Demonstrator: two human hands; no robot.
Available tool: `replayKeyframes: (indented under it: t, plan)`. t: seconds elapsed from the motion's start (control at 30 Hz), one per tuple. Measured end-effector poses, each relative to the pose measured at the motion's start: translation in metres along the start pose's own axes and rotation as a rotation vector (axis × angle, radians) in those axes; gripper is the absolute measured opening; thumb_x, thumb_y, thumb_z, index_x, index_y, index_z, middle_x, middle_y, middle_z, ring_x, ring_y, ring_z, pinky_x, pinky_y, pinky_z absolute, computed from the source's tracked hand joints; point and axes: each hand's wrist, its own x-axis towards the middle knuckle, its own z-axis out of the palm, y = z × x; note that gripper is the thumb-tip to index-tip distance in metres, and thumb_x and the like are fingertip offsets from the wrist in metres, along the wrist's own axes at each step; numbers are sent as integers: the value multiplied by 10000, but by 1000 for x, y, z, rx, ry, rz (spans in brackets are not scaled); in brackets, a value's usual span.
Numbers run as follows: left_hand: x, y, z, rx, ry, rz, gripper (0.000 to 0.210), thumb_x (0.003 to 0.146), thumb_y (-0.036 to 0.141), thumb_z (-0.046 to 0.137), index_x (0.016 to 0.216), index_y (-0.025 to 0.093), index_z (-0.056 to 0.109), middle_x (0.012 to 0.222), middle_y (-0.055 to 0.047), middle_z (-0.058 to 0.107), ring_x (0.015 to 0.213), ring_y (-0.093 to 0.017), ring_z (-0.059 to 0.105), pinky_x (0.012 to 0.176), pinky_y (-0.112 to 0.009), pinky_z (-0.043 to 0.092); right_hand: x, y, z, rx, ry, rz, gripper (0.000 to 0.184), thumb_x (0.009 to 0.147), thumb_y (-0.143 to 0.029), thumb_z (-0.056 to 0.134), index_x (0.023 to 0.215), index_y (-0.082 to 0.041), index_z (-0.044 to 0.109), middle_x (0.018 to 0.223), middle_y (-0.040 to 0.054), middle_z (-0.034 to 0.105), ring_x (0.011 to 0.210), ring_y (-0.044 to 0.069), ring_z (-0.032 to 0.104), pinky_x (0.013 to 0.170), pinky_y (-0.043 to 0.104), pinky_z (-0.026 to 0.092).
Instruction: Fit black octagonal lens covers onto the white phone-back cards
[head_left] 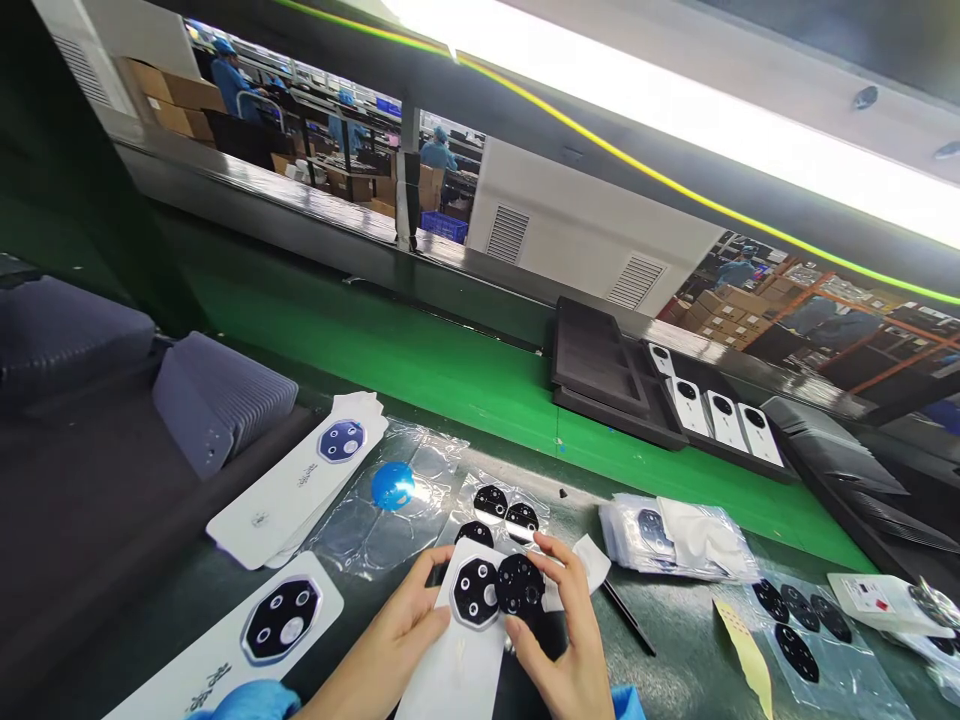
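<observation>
My left hand (409,620) is closed around the edge of a white phone back cover (457,675), which has an octagonal black camera area near its top. Between the thumb and fingers of my right hand (574,630) is a round black camera lens cover (521,585) with several small holes. The disc overlaps or stands right beside the cover's camera area; I cannot tell whether they touch. Behind my hands, more black lens covers (491,503) lie on a clear plastic sheet. Another white back cover (289,625) lies to the left of my left hand.
A small stack of white back covers (300,490) lies near a blue round film (393,485). Grey panels (225,395) stand in a rack at left. To the right are a black pen-like tool (628,615), a wrapped bundle (622,535) and a black tray (709,440).
</observation>
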Motion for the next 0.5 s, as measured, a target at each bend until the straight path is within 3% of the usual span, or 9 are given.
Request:
replayKeyframes:
  t: [0.2,0.4,0.5]
  plan:
    - [9,-7,-1,31,-106,79,699,727,495,685,1271,198,361,843,-47,725,675,-195,662,582,-244,435,-1,-4,5,14,13,3,414,834,-249,623,1224,-265,488,1299,91,503,1214,273,503,973,416,475]
    - [3,-8,0,-8,-65,17,688,715,485,716,1276,277,376,896,-15,695,725,-199,646,673,-275,453,-2,-13,21,95,38,63,390,801,-278,640,1178,-265,540,1297,88,504,1205,291,497,1004,451,436]
    - [2,-6,1,-5,-75,5,693,697,506,730,1254,273,389,899,-13,691,723,-197,644,671,-273,449,-2,-13,20,72,-24,23,443,771,-233,663,1194,-271,539,1303,92,500,1203,296,505,992,444,454]
